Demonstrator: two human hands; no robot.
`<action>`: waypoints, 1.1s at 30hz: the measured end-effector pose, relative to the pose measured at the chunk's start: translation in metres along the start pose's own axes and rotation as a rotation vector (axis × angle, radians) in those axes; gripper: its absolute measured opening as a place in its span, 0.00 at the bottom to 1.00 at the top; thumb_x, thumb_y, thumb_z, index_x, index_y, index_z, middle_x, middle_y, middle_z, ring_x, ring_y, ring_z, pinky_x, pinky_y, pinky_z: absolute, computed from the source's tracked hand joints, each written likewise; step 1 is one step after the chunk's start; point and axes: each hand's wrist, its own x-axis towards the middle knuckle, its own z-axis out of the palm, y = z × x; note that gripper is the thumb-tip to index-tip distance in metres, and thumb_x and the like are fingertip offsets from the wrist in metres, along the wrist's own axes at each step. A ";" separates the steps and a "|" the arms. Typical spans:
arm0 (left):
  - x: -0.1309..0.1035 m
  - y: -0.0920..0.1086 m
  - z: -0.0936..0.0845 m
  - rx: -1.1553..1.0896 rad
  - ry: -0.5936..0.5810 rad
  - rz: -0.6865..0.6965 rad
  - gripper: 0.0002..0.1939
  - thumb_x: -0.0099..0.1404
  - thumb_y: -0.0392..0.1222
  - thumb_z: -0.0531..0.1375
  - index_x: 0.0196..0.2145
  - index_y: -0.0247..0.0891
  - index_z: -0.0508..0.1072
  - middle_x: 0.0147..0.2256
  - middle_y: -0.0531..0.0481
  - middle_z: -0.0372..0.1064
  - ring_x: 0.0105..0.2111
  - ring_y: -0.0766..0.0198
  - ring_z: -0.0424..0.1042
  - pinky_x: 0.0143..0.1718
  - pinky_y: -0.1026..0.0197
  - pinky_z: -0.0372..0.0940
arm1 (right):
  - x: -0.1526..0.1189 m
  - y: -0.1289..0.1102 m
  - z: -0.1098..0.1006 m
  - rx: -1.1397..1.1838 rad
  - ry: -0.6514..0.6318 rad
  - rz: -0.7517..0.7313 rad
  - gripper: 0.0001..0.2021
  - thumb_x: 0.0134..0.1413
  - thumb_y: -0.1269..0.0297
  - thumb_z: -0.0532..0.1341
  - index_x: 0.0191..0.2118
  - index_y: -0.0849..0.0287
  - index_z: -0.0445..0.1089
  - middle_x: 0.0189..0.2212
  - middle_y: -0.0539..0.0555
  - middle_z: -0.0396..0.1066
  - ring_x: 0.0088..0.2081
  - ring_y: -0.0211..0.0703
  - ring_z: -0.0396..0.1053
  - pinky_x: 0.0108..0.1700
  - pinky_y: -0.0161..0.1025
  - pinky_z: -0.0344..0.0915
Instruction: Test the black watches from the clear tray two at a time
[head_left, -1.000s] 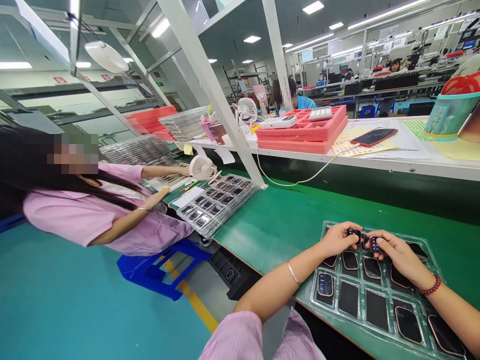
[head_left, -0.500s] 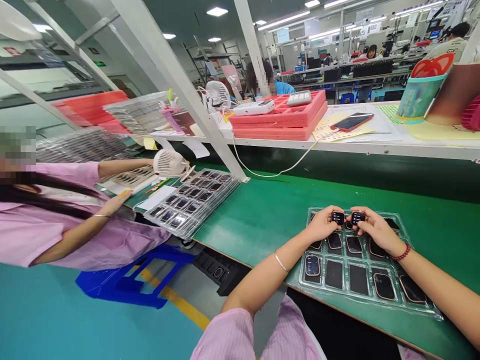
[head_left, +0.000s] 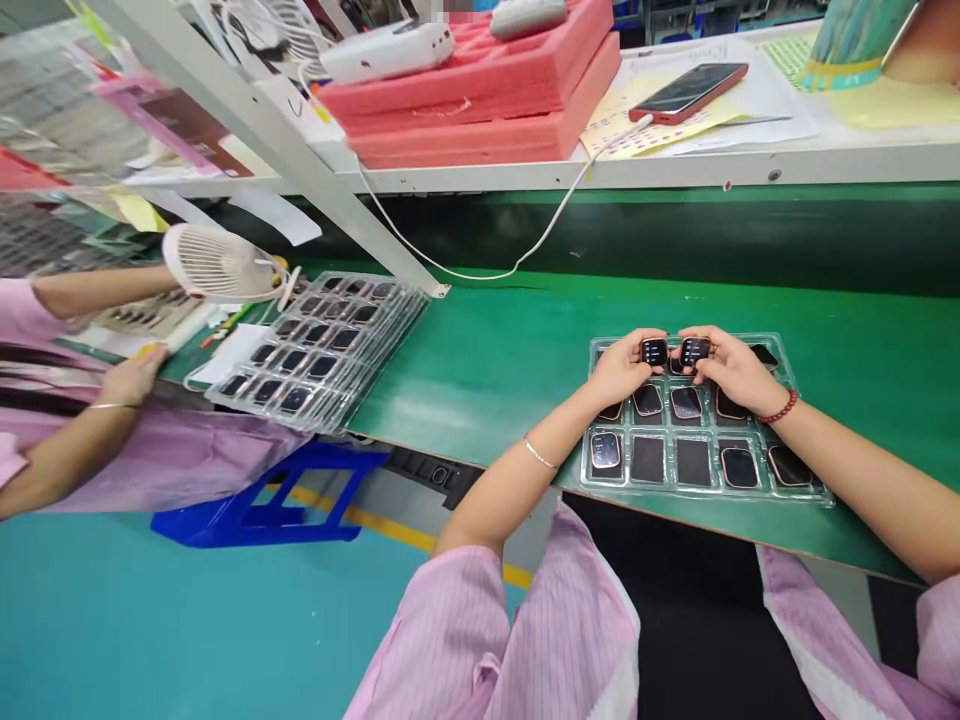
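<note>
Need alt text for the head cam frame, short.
Two bare hands, left hand and right hand, each hold a small smartwatch body above a clear tray of similar watch bodies on a green bench. A co-worker's hand rests at far left.

Two lit smartwatch bodies (head_left: pixel 675 351) (side by side) above clear tray (head_left: pixel 795 490)

Our left hand (head_left: pixel 621 366) and our right hand (head_left: pixel 726 368) cover the far pockets of the clear tray (head_left: pixel 802 492), so we cannot tell what lies under them. The marks on the two small watch screens (head_left: pixel 655 351) are too tiny to read. The person beside us (head_left: pixel 112 440) is cut off by the left edge. The stacked trays (head_left: pixel 45 110) up in that corner are all blurry.
</note>
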 end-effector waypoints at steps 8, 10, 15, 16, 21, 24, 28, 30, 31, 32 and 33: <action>-0.003 0.002 0.001 0.072 0.006 -0.002 0.26 0.55 0.31 0.59 0.53 0.33 0.68 0.46 0.45 0.72 0.38 0.64 0.75 0.46 0.57 0.71 | -0.001 0.000 0.000 0.026 -0.008 -0.003 0.22 0.49 0.66 0.62 0.52 0.56 0.66 0.44 0.56 0.76 0.37 0.45 0.73 0.33 0.41 0.72; -0.003 0.002 0.001 0.086 0.025 -0.007 0.29 0.54 0.32 0.62 0.55 0.34 0.67 0.45 0.45 0.72 0.38 0.64 0.75 0.45 0.59 0.70 | -0.001 0.000 0.001 0.026 -0.012 0.000 0.23 0.48 0.66 0.63 0.53 0.55 0.66 0.44 0.56 0.76 0.37 0.45 0.73 0.33 0.42 0.73; -0.006 0.005 0.001 0.044 0.017 -0.038 0.29 0.58 0.41 0.64 0.57 0.35 0.67 0.41 0.45 0.74 0.32 0.66 0.74 0.37 0.63 0.69 | -0.001 0.001 0.003 0.019 -0.025 -0.010 0.20 0.49 0.63 0.65 0.50 0.56 0.68 0.41 0.55 0.77 0.34 0.44 0.73 0.34 0.41 0.72; -0.006 0.006 0.001 0.053 0.022 -0.052 0.25 0.61 0.45 0.63 0.54 0.34 0.69 0.40 0.45 0.74 0.30 0.66 0.74 0.34 0.64 0.68 | -0.001 0.001 0.003 0.023 -0.023 -0.009 0.17 0.52 0.61 0.64 0.48 0.56 0.69 0.39 0.55 0.77 0.32 0.42 0.72 0.33 0.41 0.72; -0.007 0.011 0.002 0.105 0.071 -0.104 0.22 0.67 0.51 0.57 0.51 0.32 0.72 0.35 0.46 0.74 0.27 0.66 0.73 0.24 0.67 0.61 | -0.001 0.001 0.004 0.053 -0.005 0.023 0.17 0.61 0.48 0.60 0.45 0.57 0.71 0.35 0.55 0.76 0.28 0.42 0.71 0.31 0.41 0.71; -0.007 0.010 0.003 0.052 0.060 -0.104 0.33 0.59 0.43 0.65 0.61 0.34 0.64 0.36 0.49 0.73 0.29 0.66 0.73 0.32 0.64 0.68 | -0.002 0.000 0.006 0.021 0.004 0.002 0.20 0.54 0.52 0.66 0.49 0.56 0.69 0.37 0.55 0.76 0.31 0.43 0.71 0.32 0.40 0.71; -0.008 0.008 0.003 0.042 0.058 -0.098 0.21 0.63 0.49 0.62 0.50 0.33 0.72 0.35 0.47 0.73 0.27 0.68 0.72 0.33 0.63 0.68 | -0.003 0.000 0.007 0.020 -0.013 0.013 0.20 0.55 0.49 0.65 0.47 0.57 0.70 0.35 0.54 0.75 0.28 0.41 0.70 0.31 0.40 0.70; -0.008 0.008 0.004 0.069 0.062 -0.100 0.20 0.68 0.52 0.55 0.46 0.33 0.75 0.35 0.46 0.74 0.26 0.67 0.71 0.30 0.64 0.65 | -0.003 0.002 0.005 0.056 -0.023 0.032 0.21 0.60 0.43 0.61 0.44 0.58 0.71 0.33 0.55 0.75 0.27 0.41 0.70 0.30 0.40 0.69; -0.009 0.009 0.005 0.072 0.066 -0.098 0.20 0.69 0.51 0.55 0.47 0.33 0.74 0.35 0.46 0.74 0.26 0.67 0.71 0.29 0.64 0.65 | -0.003 0.004 0.004 0.072 -0.020 0.039 0.23 0.60 0.41 0.60 0.43 0.58 0.71 0.34 0.55 0.75 0.27 0.41 0.71 0.29 0.40 0.69; -0.009 0.008 0.006 0.066 0.070 -0.095 0.19 0.68 0.48 0.56 0.50 0.33 0.73 0.34 0.46 0.73 0.27 0.66 0.71 0.29 0.64 0.66 | -0.003 0.006 0.003 0.078 -0.013 0.042 0.24 0.60 0.40 0.60 0.44 0.59 0.71 0.34 0.56 0.76 0.27 0.41 0.71 0.29 0.40 0.69; -0.009 0.008 0.007 0.055 0.071 -0.093 0.20 0.66 0.45 0.59 0.53 0.34 0.71 0.34 0.47 0.73 0.28 0.66 0.72 0.31 0.63 0.67 | -0.002 0.008 0.002 0.074 -0.007 0.041 0.24 0.58 0.40 0.62 0.46 0.58 0.71 0.36 0.56 0.76 0.28 0.42 0.72 0.30 0.40 0.70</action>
